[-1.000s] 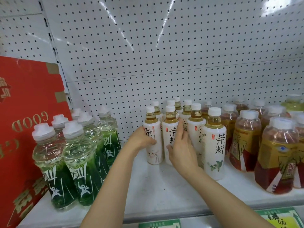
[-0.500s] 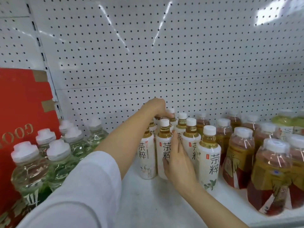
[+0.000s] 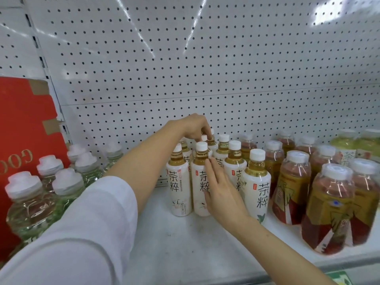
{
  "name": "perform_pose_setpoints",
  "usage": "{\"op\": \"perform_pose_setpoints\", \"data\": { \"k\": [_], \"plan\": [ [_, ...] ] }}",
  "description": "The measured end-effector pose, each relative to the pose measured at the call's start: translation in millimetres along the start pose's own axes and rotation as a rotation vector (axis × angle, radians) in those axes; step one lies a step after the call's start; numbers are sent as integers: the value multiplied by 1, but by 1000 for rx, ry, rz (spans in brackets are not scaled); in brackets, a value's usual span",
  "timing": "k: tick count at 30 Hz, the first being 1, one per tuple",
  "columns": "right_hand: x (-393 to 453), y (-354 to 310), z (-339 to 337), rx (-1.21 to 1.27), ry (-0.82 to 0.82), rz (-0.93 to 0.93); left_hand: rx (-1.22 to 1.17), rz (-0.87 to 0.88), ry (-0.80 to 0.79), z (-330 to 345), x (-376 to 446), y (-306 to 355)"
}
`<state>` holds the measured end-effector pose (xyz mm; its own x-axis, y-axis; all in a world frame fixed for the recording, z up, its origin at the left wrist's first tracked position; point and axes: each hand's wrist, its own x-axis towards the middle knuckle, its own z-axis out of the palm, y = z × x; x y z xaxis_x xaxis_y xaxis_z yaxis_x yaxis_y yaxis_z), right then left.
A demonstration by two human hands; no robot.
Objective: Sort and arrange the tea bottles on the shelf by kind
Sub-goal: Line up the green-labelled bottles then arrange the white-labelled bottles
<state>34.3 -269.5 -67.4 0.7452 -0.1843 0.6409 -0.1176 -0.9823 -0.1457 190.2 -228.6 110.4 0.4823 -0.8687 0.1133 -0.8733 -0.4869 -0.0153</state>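
Bare shelf [image 3: 181, 243] lies before white-label bottles [image 3: 178, 182]; left hand [image 3: 193, 126] fingers pinch a rear cap, right hand [image 3: 223, 194] fingers flat, together.

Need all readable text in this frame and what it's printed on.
"茶粹": white-label tea bottles, read on four labels in the middle group
"茶": label on a green-tea bottle far right, rest cut off
"GO", upside down: red carton at left
Red label seals, small print, brown bottles' labels, shelf-edge tag: unreadable

Bright, even overhead light, glare streaks on the pegboard [image 3: 205, 58] (wide-angle bowing, softness toward edges).
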Motion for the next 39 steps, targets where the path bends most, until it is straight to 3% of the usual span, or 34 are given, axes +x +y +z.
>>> {"op": "perform_pose_setpoints", "data": {
  "k": [6,11,12,14,17,21,26,30,36,39],
  "plan": [
    [-6,1,-4,-38,56,-30,-38,-22,27,4,-19,14],
    [-36,2,-20,-46,175,-202,-358,61,549,1,-53,74],
    [-46,4,-22,-16,206,-229,-445,68,593,6,-63,92],
    [-67,10,-26,31,271,-245,-523,34,557,26,-78,122],
    [-92,26,-28,29,326,-217,-391,-61,420,68,-86,146],
    [-112,43,-27,46,341,-167,-261,-150,440,102,-83,157],
    [-128,52,-28,49,318,-121,-556,-161,503,120,-95,151],
    [-130,54,-27,74,243,-38,-598,-231,497,118,-122,122],
    [-80,55,-21,319,184,267,-651,-397,539,99,-174,65],
    [-45,59,-18,491,73,436,-650,-405,537,100,-189,44]
  ]
}}
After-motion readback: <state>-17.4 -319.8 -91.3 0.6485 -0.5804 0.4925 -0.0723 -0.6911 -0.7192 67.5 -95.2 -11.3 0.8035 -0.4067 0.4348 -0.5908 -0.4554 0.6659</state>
